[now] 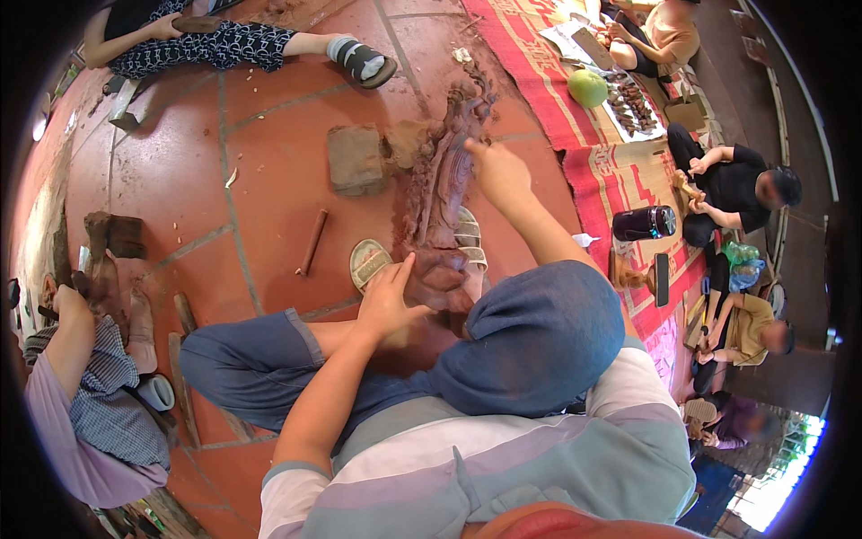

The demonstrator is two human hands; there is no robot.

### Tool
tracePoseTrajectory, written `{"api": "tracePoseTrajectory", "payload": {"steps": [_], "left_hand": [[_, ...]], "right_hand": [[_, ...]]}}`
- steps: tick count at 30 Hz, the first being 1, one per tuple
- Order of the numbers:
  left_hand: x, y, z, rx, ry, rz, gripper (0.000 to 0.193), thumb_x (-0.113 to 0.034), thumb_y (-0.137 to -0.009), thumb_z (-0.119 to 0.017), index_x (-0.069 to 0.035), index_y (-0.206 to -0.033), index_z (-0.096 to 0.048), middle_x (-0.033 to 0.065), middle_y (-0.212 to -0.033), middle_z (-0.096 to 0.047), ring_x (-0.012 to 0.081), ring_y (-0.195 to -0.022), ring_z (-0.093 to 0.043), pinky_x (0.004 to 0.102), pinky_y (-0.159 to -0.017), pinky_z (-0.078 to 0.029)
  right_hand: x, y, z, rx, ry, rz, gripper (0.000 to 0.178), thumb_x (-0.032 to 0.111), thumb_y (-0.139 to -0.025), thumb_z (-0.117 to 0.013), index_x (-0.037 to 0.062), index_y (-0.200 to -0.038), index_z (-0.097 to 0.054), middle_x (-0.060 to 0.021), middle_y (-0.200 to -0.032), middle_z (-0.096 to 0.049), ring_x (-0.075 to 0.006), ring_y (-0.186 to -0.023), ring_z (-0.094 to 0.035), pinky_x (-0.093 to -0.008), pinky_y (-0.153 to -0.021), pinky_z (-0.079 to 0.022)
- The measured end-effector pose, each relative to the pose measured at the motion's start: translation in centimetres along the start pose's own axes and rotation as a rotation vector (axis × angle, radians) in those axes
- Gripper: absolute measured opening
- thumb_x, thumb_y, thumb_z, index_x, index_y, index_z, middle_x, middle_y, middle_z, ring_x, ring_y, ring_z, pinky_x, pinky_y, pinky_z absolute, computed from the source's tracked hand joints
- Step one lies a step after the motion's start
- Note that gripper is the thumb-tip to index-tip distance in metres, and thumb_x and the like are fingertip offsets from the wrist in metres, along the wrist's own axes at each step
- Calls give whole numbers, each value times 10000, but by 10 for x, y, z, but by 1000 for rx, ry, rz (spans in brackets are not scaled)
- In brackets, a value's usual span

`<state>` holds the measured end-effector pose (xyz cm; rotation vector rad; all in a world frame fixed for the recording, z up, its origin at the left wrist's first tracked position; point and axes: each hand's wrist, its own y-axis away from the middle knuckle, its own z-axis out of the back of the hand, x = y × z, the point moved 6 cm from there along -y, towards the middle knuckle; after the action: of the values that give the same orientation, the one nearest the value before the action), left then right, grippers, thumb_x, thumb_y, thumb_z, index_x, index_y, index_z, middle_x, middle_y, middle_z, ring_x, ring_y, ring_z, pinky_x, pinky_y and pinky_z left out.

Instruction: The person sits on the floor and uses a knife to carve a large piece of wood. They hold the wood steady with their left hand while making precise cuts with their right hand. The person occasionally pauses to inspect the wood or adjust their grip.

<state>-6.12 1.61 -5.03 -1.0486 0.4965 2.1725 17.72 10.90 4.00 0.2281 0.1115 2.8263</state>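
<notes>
A long reddish-brown wood carving (442,184) stretches away from me between my feet, its near end a rounded, lumpy base. Against the left side of that base, my left hand (388,301) grips with thumb and fingers spread around the edge. My right hand (499,176) is at the right side of the carving's upper part, fingers curled and one fingertip on the wood. Whatever small thing its fingers may pinch is hidden. Just left of the carving stand a brown wooden block (354,160) and a rougher lump (409,144).
A brown stick (312,242) lies on the red tiles left of my sandals (368,260). At right, a red patterned mat (588,180) bears a dark jar (644,223), a green fruit (587,88) and a tray of small brown pieces (631,110). Several people sit around.
</notes>
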Motion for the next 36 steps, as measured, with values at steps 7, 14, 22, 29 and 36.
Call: {"api": "tracePoseTrajectory", "payload": {"steps": [7,14,22,29,36], "left_hand": [[0,4,-2,-12,-36,-2,997,-367,-607,-819,-66,-1422,-331,158,-1221,-510,340,-1155,-479,433,-990,-378],[2,2,-4,35,-27,30,988,-369,-618,-811,-73,-1427,-325,164,-1233,-504,342,-1165,-473,433,-999,-373],[1,2,-3,5,-39,7,989,-378,-619,-806,-74,-1428,-325,163,-1245,-503,338,-1175,-470,430,-1003,-369],[3,0,-1,-4,-18,3,988,-385,-604,-809,-80,-1421,-343,163,-1221,-515,342,-1156,-482,431,-991,-378],[-3,-2,-3,1,-43,-29,997,-350,-597,-817,-50,-1417,-336,171,-1200,-524,349,-1135,-494,435,-977,-389]], "right_hand": [[7,-4,-4,122,28,93,308,145,-872,-505,210,-1122,-673,-168,-1036,-655,-327,-933,-649,-446,-786,-523],[7,6,-13,67,121,194,340,87,-852,-499,186,-1144,-642,-157,-948,-654,-320,-904,-652,-427,-771,-529],[0,0,-1,-39,5,53,305,181,-858,-543,212,-1144,-647,-171,-936,-653,-340,-883,-640,-453,-759,-516],[-10,-1,6,-60,-165,-10,291,249,-882,-533,193,-1140,-657,-159,-925,-646,-335,-900,-629,-448,-781,-498],[-41,14,-24,-40,-332,100,322,230,-862,-563,180,-1170,-643,-190,-963,-652,-365,-897,-625,-441,-796,-497]]}}
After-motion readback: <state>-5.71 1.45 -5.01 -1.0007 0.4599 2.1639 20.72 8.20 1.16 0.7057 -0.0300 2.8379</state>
